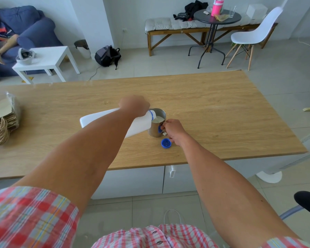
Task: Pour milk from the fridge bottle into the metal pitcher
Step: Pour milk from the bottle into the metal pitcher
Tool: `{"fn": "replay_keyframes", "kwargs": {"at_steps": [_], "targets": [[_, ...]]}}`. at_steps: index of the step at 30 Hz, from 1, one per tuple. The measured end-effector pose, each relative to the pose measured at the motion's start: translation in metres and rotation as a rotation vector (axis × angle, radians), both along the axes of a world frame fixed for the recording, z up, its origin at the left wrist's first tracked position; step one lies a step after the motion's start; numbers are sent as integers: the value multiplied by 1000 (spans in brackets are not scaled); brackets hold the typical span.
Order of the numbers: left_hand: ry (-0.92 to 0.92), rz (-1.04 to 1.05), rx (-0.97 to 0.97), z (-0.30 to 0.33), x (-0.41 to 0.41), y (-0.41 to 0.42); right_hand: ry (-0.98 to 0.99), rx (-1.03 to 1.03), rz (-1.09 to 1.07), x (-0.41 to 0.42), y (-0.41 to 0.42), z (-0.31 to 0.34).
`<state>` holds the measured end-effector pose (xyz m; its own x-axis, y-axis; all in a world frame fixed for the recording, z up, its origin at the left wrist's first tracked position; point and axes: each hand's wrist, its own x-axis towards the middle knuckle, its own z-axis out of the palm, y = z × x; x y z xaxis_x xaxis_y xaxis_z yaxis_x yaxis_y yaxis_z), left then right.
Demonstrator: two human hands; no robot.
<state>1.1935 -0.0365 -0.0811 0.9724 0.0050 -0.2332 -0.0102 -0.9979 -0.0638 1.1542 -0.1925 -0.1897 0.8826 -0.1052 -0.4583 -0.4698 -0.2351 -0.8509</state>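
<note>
While the left hand (135, 105) grips a tipped white plastic bottle (115, 122) mid-frame, the right hand (173, 130) pinches the steel pitcher's (157, 127) handle; tipping further could overflow it.

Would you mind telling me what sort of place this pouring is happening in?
Probably a shared lounge or break room, not a proper kitchen: a blue sofa, a cushioned bench beside a round café table, and a wooden counter.
</note>
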Motion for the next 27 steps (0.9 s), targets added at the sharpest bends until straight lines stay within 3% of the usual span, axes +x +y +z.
{"fn": "replay_keyframes", "kwargs": {"at_steps": [27], "targets": [[-6, -30, 35, 2, -2, -1, 2, -2, 15, -1, 0, 3]]}}
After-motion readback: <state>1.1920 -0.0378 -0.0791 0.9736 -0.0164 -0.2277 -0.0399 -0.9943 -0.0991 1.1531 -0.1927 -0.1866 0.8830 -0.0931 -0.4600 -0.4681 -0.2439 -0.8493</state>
